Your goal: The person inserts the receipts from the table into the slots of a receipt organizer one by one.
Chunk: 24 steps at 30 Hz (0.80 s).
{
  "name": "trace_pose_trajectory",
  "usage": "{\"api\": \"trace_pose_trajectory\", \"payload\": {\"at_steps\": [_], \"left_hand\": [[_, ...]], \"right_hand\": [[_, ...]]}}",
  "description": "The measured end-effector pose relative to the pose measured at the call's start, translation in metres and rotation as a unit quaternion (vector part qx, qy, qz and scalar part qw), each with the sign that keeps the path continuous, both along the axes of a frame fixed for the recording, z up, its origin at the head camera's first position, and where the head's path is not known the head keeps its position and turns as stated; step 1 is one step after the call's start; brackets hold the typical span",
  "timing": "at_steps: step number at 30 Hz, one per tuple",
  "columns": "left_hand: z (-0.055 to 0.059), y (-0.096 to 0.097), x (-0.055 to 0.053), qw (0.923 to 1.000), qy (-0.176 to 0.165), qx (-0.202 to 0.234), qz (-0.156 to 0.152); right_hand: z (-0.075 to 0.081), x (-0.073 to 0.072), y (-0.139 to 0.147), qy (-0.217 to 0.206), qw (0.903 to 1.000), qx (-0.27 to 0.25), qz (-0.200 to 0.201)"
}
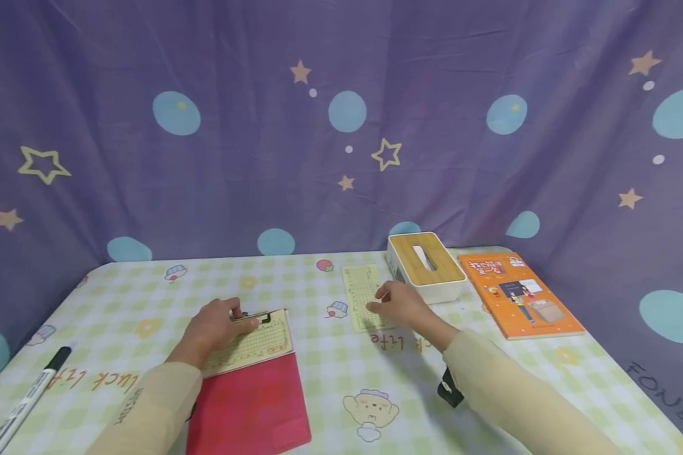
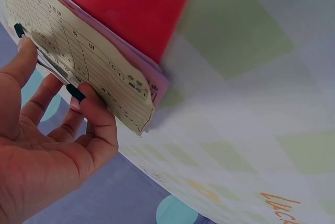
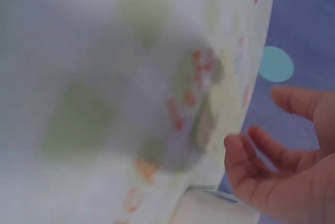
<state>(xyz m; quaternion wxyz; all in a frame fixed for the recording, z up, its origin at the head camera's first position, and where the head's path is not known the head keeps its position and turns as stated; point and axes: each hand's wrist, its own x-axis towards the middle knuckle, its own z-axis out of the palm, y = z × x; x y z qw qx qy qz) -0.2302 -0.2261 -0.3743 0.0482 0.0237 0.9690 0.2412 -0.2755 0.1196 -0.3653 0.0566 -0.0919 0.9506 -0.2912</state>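
Note:
In the head view my left hand is at the far edge of a stack of pale yellow printed forms. Its thumb and a finger grip a metal clip with dark tips, seen close in the left wrist view. Pinkish-purple sheets show under the yellow top form. Beneath the stack lies a red folder, partly covered. My right hand hovers with loosely bent fingers over a single yellow form on the table, holding nothing; the right wrist view is blurred.
A white tissue box with a wooden lid stands just beyond the right hand. To its right lies an orange book. A black-capped marker rests at the left edge. Behind the checkered tablecloth hangs a purple curtain.

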Motion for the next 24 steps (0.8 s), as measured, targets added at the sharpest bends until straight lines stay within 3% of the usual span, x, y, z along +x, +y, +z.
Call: {"api": "trace_pose_trajectory", "payload": {"at_steps": [10, 24], "left_hand": [[0.001, -0.001, 0.0, 1.0, -0.001, 0.006, 0.003], [0.002, 0.001, 0.001, 1.0, -0.001, -0.003, 0.004]], "right_hand": [[-0.016, 0.006, 0.003, -0.057, 0.9945, 0.026, -0.083], [-0.018, 0.005, -0.01, -0.043, 0.9923, 0.062, -0.098]]}}
